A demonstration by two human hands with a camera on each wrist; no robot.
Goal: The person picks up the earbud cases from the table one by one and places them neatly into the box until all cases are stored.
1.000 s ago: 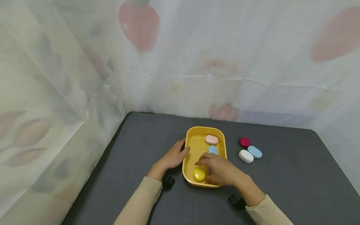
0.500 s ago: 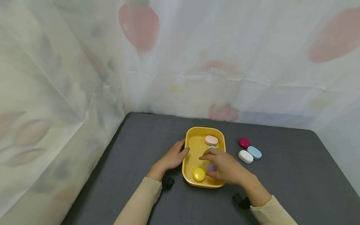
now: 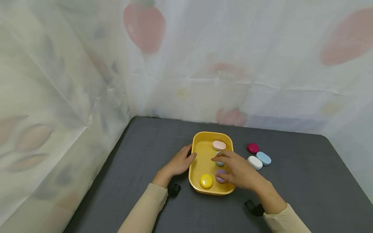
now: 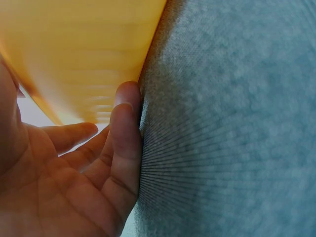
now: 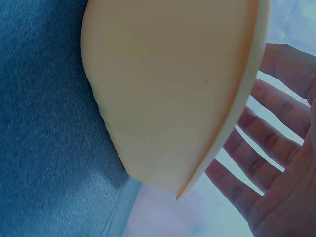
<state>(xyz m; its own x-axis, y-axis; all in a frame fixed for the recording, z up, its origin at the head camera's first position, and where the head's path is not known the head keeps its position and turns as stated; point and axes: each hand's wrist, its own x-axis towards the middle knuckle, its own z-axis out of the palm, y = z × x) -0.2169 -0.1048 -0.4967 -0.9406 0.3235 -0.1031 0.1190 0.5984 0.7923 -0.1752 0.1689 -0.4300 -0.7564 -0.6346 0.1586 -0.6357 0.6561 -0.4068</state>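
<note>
My left hand [image 3: 179,161] grips the left wall of a yellow tray [image 3: 203,165], thumb over the rim; in the left wrist view its fingers [image 4: 126,128] lie along the outer wall. My right hand [image 3: 240,170] hovers over the tray's right side, fingers apart and holding nothing. Under its thumb lies a round purple piece [image 3: 220,180]. Its fingers partly cover a light-blue piece [image 3: 220,164]. A round yellow piece [image 3: 206,181] sits at the near end, and a pale pink oval [image 3: 219,145] at the far end. In the right wrist view, the tray wall [image 5: 168,89] hides the right fingertips.
Right of the tray, a dark red round piece [image 3: 253,148], a light-blue oval [image 3: 263,158] and a white oval [image 3: 254,162] lie close together on the dark grey table [image 3: 303,181]. A printed curtain [image 3: 186,64] hangs behind and along the left side.
My right hand has moved right and slightly away from me, its fingers spreading off the purple piece, which now shows in the tray. My left hand stays on the tray.
</note>
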